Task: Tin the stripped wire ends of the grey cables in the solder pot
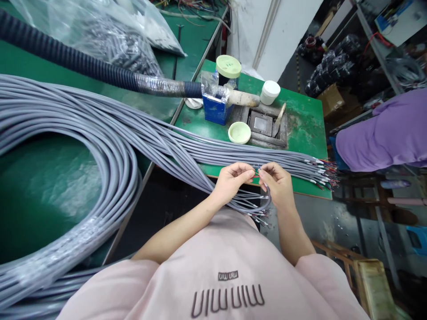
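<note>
My left hand (235, 180) pinches the thin coloured wires (256, 172) at the end of a grey cable. Facing it, my right hand (277, 183) is closed on the same cable end, with the grey cable (267, 195) bending down below its fingers. Red and blue strands show in the small gap between the fingertips. Under my hands hangs a group of cable ends (260, 215) with stripped wires. Behind them, a thick row of grey cables (233, 153) runs along the bench to fanned-out wire ends (328, 171) at the right.
On the green bench (307, 124) sit a square solder pot (263, 123) with a scraper (279, 120), a pale dish (239, 132), a white tub (270, 92) and a blue box (214, 110). A black hose (100, 66) crosses above. Coiled cables (116, 164) lie left; a person's purple clothing (383, 133) is at right.
</note>
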The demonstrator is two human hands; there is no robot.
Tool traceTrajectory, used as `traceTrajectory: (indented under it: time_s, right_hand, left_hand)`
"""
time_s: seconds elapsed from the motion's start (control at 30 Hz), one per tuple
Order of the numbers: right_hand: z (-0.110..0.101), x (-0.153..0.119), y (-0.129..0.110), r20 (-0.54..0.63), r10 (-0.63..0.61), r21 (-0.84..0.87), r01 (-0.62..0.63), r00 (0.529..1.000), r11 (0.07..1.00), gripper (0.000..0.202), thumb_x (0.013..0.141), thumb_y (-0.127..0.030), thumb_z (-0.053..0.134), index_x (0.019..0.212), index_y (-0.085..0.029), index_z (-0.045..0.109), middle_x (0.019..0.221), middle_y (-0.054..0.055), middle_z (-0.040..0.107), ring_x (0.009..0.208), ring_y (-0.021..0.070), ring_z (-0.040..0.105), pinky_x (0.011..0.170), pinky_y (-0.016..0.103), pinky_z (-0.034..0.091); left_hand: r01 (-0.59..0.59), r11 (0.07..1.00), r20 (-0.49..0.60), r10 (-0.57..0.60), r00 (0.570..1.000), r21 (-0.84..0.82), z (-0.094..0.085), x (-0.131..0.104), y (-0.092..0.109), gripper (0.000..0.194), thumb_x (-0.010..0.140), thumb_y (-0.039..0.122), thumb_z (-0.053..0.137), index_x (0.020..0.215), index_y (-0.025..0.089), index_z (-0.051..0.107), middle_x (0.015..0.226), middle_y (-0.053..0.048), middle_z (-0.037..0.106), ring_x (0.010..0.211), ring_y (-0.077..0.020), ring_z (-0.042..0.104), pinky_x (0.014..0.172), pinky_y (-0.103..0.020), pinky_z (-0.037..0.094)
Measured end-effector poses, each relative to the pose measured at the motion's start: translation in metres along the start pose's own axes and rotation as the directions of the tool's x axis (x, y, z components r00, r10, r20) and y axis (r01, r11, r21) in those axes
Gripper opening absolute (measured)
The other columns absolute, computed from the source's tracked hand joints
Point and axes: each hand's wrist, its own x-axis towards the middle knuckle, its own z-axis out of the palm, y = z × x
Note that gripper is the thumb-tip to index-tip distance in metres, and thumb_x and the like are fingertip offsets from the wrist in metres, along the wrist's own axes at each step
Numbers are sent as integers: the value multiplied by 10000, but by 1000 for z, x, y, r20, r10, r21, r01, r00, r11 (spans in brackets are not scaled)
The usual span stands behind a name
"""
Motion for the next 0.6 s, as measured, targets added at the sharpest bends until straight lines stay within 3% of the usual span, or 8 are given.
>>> traceTrajectory:
  time_s: [0.2,0.43,0.53,0.6]
  right_hand:
    - [-4,4,5,70,35,49,-39,997,998,218,794,-397,694,868,-197,649,571,-48,579,418,61,457,406,197,356]
    - [-25,6,15,255,145,80,-171,956,982,264,768,-395,724,903,-169,703,703,18,708,515,101,611,470,218,497]
    - [-27,3,14,171,126,53,-137,977,989,251,784,-373,713,921,-163,702,655,8,704,481,106,624,476,222,516]
    - [-24,1,12,74,85,21,-87,994,996,252,793,-376,703,933,-167,692,626,-5,696,462,110,627,460,215,512]
  left_hand:
    - [-21,998,9,21,1000,-54,-5,3,-4,233,707,350,792,771,149,694,694,10,664,603,-73,595,620,-189,504]
    - [51,982,-22,-55,998,-181,-8,9,3,261,676,343,816,791,144,693,712,8,675,582,-57,593,608,-172,500]
    - [106,960,-2,-110,994,-259,-7,11,2,363,682,424,799,899,148,707,822,-22,700,633,-73,614,622,-191,517]
    - [162,966,35,-158,987,-202,-6,10,-1,403,683,444,793,937,141,717,850,-38,703,648,-80,605,614,-199,509]
